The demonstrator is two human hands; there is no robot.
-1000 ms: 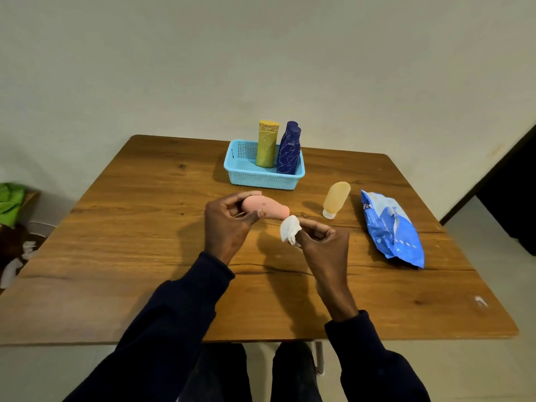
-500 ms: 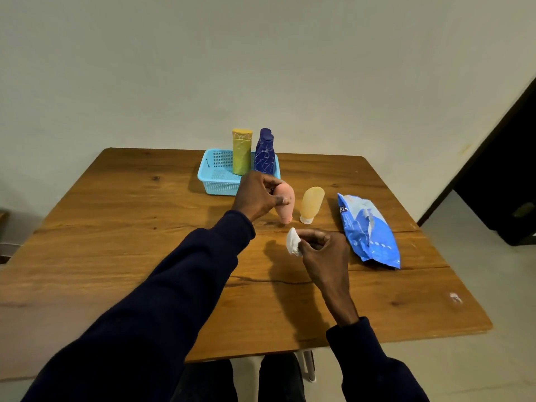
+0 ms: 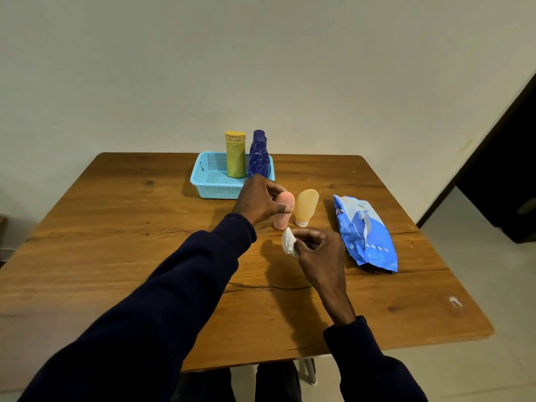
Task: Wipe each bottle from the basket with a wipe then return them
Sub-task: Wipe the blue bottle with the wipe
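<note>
Held pink bottle (image 3: 283, 211) upright, cap down on tabletop (image 3: 116, 227), in curled left hand (image 3: 258, 200) fingers, just beside orange bottle (image 3: 306, 206). Pinched balled wipe (image 3: 288, 242) in right hand (image 3: 317, 249) fingers, just in front. Had yellow bottle (image 3: 235, 156) and blue bottle (image 3: 258, 159) standing in basket (image 3: 210, 187) behind, wipes pack (image 3: 365, 233) flat at right.

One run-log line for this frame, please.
left hand: grips pink bottle, cap down, beside orange bottle | right hand: pinches white wipe | basket: yellow tube, dark blue bottle | wipes pack: on table
</note>
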